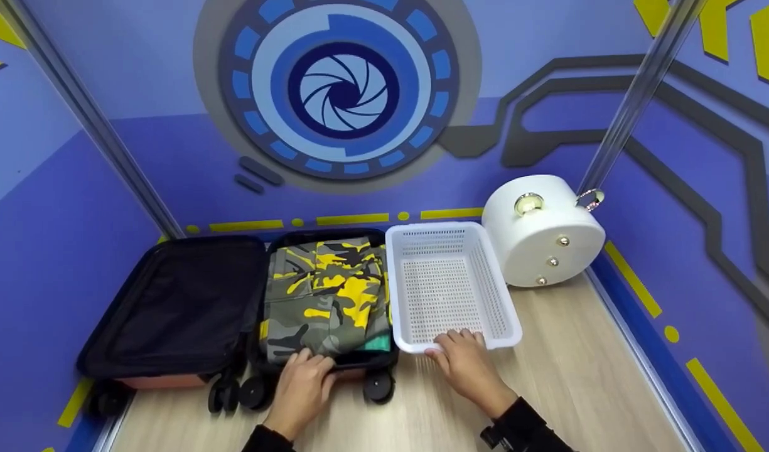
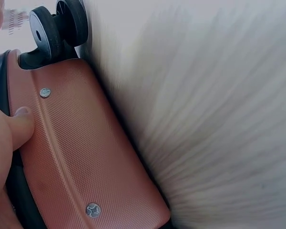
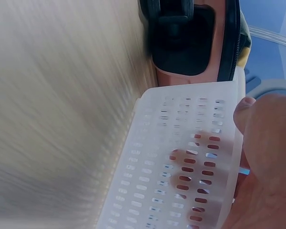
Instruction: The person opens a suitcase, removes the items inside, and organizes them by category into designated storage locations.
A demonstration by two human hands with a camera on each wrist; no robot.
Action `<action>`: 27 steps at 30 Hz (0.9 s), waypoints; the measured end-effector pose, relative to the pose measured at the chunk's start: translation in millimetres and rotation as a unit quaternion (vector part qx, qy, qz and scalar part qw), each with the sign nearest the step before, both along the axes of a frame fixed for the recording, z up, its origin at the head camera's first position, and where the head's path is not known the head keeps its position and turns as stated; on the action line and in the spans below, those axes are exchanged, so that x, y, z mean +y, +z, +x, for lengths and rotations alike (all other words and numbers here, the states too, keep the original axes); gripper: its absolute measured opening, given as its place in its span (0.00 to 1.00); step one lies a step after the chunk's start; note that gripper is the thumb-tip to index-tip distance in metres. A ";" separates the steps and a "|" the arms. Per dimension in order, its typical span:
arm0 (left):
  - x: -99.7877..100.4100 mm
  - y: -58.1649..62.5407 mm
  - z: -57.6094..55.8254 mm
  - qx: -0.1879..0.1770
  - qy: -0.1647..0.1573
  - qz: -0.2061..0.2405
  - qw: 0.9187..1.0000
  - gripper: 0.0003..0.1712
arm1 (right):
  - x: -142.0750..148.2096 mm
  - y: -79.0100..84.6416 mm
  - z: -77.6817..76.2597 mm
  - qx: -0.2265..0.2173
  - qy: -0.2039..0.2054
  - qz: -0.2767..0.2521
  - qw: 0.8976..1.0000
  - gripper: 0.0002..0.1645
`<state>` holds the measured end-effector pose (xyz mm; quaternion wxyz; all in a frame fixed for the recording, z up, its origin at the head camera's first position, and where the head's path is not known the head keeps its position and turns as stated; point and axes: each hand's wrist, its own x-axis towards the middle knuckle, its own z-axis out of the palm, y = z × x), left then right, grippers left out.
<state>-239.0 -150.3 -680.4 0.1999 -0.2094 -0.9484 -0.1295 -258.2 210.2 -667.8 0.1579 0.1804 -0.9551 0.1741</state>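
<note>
An open suitcase with black lining and a salmon-pink shell (image 2: pixel 81 148) lies on the floor, its two halves side by side. Folded camouflage clothing (image 1: pixel 334 301) in grey, black and yellow fills the right half, with a bit of green cloth (image 1: pixel 378 343) under it. My left hand (image 1: pixel 302 386) grips the near rim of that half, thumb on the outer shell and fingers over the edge. Right beside the suitcase stands a white perforated plastic basket (image 1: pixel 440 295) with nothing in it. My right hand (image 1: pixel 472 370) holds its near rim, fingers inside, showing through the holes.
Behind the basket on the right, a round white case (image 1: pixel 544 232) with gold-coloured studs leans at the wall. The suitcase's lined left half (image 1: pixel 183 307) lies along the left wall. Black wheels (image 1: pixel 379 386) stick out at the near side. Blue patterned walls enclose the wood-look floor (image 1: pixel 585 376).
</note>
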 end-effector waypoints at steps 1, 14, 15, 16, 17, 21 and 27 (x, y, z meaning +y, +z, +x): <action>-0.3 -0.3 0.9 0.002 0.000 0.002 1.000 0.11 | -0.3 -0.2 0.5 0.000 0.000 0.001 1.000 0.16; -2.2 -1.3 7.8 -0.030 -0.007 0.011 0.999 0.11 | -1.0 0.4 6.9 -0.013 -0.009 0.018 1.000 0.17; -3.0 0.7 7.7 -0.045 -0.009 0.013 0.999 0.12 | -1.0 0.9 6.7 -0.019 -0.009 0.016 1.000 0.18; -4.2 3.2 7.3 -0.062 -0.011 0.014 0.998 0.13 | -1.0 1.6 6.4 -0.023 -0.008 0.016 1.000 0.18; -5.7 5.9 7.1 -0.081 -0.013 0.020 0.996 0.14 | -1.1 2.6 6.1 -0.028 -0.008 0.013 0.999 0.19; -11.2 18.1 5.5 -0.139 -0.008 0.069 0.988 0.16 | -2.1 7.9 3.6 -0.062 -0.011 -0.014 0.998 0.22; -9.9 37.8 -5.3 -0.083 0.017 0.095 0.992 0.07 | -10.6 20.9 -5.8 -0.088 -0.014 -0.076 0.993 0.25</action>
